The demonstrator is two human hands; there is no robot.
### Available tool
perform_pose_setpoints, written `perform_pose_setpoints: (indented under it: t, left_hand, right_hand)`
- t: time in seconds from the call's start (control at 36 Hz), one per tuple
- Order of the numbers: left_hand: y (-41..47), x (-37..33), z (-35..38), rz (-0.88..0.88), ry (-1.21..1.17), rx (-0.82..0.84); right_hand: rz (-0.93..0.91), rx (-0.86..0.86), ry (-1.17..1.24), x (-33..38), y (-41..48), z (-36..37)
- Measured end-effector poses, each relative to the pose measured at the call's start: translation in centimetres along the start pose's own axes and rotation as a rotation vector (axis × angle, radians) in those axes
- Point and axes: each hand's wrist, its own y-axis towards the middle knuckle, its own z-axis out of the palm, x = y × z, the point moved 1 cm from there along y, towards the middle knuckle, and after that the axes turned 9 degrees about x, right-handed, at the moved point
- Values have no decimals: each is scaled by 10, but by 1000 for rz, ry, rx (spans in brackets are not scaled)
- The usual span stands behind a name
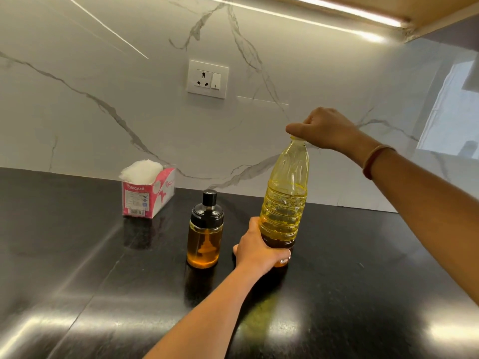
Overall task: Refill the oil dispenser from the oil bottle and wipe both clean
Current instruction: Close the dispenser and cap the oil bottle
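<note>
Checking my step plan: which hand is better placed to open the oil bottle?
Right: the right hand grips the top of the oil bottle; the left hand holds its base.

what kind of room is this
Most likely a home kitchen: a polished black countertop runs under a marble-look backsplash with a wall socket, and an oil bottle and oil dispenser stand on it.

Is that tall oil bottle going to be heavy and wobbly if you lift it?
Probably fairly heavy: the oil bottle looks over half full. It is tall and narrow, so it might tip; the left hand grips its base while the right hand holds its top. The ribbed plastic would likely squash if squeezed.
</note>
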Motion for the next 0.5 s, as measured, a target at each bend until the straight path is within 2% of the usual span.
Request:
perform_pose_setpoints:
  t: [0.08, 0.28, 0.36, 0.42, 0.5]
  left_hand:
    - [0, 0, -1, -6, 5, 2]
    - [1, 1, -1, -5, 9, 19]
    - [2, 2, -1, -3, 10, 16]
    - [3, 2, 0, -2, 13, 12]
    - [4, 3, 0, -5, 16, 17]
  right_hand:
    - [47, -69, -92, 4, -1, 3]
    - [-114, 117, -118, -9, -7, -2]
    - [-191, 83, -63, -8, -5, 4]
    - [-169, 24, -9, -8, -5, 6]
    - [-41, -10, 45, -5, -4, 11]
